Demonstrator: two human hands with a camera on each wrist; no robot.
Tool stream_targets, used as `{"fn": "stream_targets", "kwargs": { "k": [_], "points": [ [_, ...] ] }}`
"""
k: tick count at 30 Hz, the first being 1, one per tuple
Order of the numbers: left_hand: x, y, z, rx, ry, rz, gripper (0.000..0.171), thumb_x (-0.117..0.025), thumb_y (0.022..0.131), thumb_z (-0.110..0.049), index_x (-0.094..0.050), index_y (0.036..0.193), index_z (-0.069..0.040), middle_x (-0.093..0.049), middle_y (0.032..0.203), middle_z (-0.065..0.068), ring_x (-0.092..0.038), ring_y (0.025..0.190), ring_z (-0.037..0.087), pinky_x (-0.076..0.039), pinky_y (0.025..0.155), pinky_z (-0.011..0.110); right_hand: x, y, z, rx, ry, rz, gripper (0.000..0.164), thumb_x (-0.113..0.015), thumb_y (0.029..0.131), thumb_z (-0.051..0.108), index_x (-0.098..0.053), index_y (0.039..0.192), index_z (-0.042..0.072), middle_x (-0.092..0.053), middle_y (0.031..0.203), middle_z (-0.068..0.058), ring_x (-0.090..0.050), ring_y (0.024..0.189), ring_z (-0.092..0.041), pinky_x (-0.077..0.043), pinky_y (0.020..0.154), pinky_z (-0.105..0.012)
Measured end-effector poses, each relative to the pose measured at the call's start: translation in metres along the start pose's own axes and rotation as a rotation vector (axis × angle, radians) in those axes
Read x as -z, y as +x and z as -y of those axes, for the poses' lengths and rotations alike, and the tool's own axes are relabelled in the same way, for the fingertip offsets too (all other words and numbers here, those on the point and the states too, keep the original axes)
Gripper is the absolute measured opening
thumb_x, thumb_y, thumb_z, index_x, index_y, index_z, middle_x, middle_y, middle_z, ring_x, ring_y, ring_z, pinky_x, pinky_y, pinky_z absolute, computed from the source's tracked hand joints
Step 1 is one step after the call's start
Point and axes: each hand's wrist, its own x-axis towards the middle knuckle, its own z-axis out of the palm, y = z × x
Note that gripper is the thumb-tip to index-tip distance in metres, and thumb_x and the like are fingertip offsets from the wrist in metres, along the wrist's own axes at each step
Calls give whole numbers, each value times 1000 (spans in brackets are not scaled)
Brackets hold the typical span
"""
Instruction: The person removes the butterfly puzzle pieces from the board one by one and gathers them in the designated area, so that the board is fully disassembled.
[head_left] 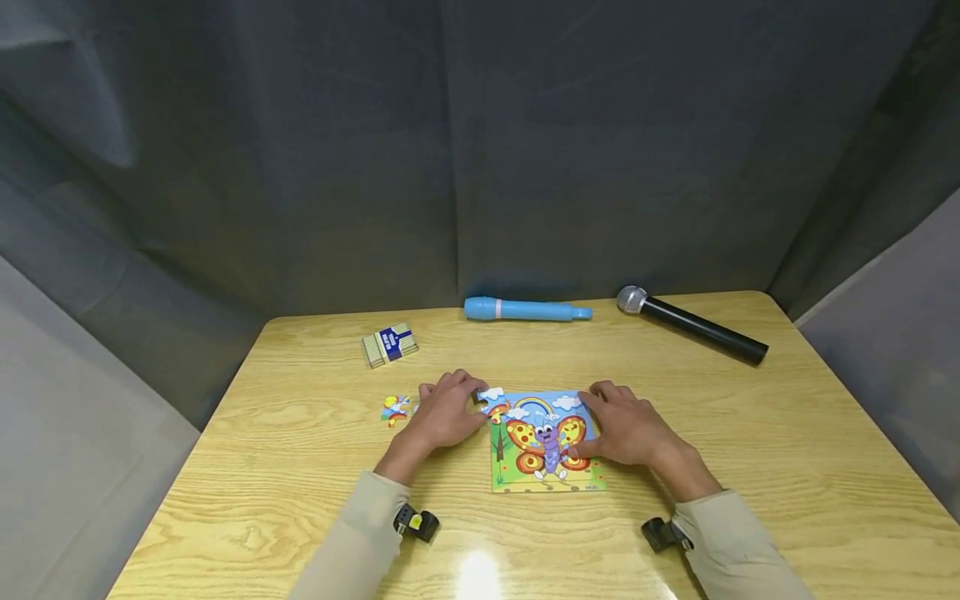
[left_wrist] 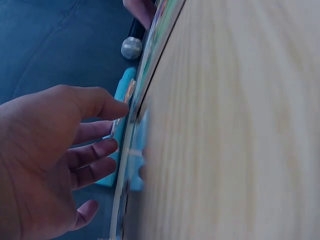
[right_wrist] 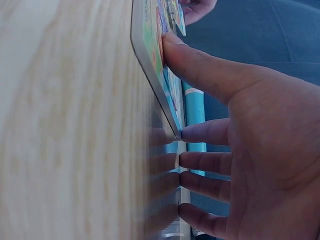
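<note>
A butterfly jigsaw puzzle [head_left: 551,446] lies flat on the wooden table, its upper left corner partly covered by a loose piece. My left hand [head_left: 447,410] pinches that puzzle piece [head_left: 492,394], with cloud and orange wing on it, between thumb and index finger; it appears tilted at the board's edge. At the puzzle's right side is my right hand [head_left: 626,423]. Its thumb [right_wrist: 182,52] rests on the picture, while its fairly straight fingers touch the table beside the edge. Left of my left hand lie loose puzzle pieces [head_left: 394,408], one partly hidden by the hand.
A blue and cream card pack [head_left: 390,343] lies at the back left of the table [head_left: 300,467]. Along the back edge are a blue microphone-shaped stick [head_left: 528,310] and, farther right, a black microphone [head_left: 697,329] with a silver head. Dark cloth [head_left: 450,167] hangs behind.
</note>
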Motion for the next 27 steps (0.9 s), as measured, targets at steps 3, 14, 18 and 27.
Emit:
{"fn": "stream_targets", "kwargs": {
  "k": [3,14,18,27],
  "points": [
    [4,-3,10,12,-2,-1,42,-68,83,-32,-63,125,-24,-57,112,-8,-48,104,14,-25,84,42,1,0,0,8,1,-1,95,-76,71,61,-47,142,5,-46,139,-17,-45,124,-37,-39,94,-61],
    [13,-10,26,37,16,25,42,-69,83,-29,-63,124,-22,-58,119,-6,-46,106,16,-24,85,43,0,-2,-1,10,7,-6,97,-76,69,63,-48,141,4,-46,138,-18,-45,125,-38,-39,93,-61],
    [14,-9,26,24,21,36,42,-69,84,-29,-63,125,-21,-58,122,-6,-46,107,16,-25,85,43,0,-2,-1,10,5,-6,97,-76,69,63,-47,141,4,-46,139,-18,-45,125,-38,-39,94,-61],
    [14,-11,24,14,22,45,43,-69,85,-29,-62,126,-22,-57,125,-5,-46,114,19,-26,88,46,0,-1,-1,23,3,-1,95,-75,72,60,-46,142,4,-46,139,-18,-45,125,-38,-39,93,-61]
  ]
}}
